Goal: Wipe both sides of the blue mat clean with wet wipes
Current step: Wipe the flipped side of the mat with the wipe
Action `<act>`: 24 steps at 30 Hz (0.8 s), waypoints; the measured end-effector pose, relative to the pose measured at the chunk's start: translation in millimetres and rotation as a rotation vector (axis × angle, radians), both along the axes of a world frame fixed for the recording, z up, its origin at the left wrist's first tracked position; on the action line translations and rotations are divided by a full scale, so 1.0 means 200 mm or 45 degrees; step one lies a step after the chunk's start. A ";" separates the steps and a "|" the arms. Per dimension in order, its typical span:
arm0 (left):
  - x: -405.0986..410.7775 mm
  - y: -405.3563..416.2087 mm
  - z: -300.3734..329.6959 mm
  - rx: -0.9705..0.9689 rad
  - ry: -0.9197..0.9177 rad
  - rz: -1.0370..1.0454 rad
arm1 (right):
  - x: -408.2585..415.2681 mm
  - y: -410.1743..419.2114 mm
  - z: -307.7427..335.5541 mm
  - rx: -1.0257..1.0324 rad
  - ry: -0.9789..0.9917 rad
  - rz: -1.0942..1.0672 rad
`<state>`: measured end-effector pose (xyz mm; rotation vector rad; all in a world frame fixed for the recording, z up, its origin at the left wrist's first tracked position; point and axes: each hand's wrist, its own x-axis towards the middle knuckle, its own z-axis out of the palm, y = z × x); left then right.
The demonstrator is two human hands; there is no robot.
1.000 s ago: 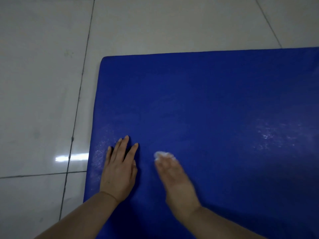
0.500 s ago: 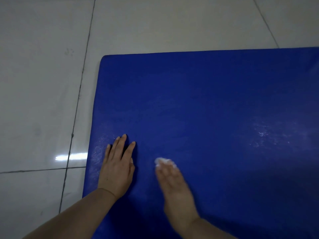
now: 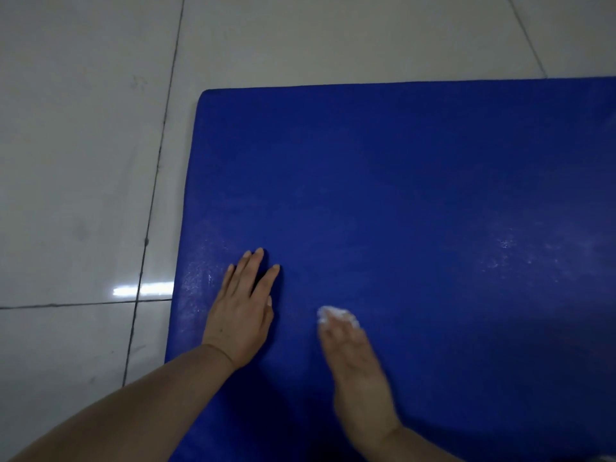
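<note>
Seen from the head camera, a blue mat [image 3: 416, 201] lies flat on a pale tiled floor [image 3: 83, 145], filling the view ahead and to the right of both hands. The left hand [image 3: 241, 311] rests flat, fingers straight, near the mat's left edge; just to its right, the blurred right hand [image 3: 358, 368] presses a white wet wipe [image 3: 336, 315] under its fingertips, fingers seemingly extended. The small wipe could slip from under those fingers, or the mat could slide on the glossy tiles if the left hand lifts.

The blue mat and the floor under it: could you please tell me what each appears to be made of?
The blue mat looks like padded foam in a smooth vinyl or similar coated cover: rounded corner, visible thickness, faint sheen with wet-looking streaks. The cover material is a guess. The floor looks like glazed ceramic or polished stone tile: pale glossy slabs, dark grout lines, a bright light reflection.
</note>
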<state>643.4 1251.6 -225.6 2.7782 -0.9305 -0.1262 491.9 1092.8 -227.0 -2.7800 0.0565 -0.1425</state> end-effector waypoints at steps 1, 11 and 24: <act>0.00 0.00 0.00 0.009 -0.005 -0.003 | 0.04 0.10 0.00 0.037 -0.014 0.088; -0.06 -0.03 0.05 0.017 0.026 0.001 | -0.17 -0.43 0.09 -0.209 0.221 0.502; -0.03 -0.15 0.12 0.015 0.032 -0.061 | -0.14 -0.18 0.06 -0.165 0.240 0.832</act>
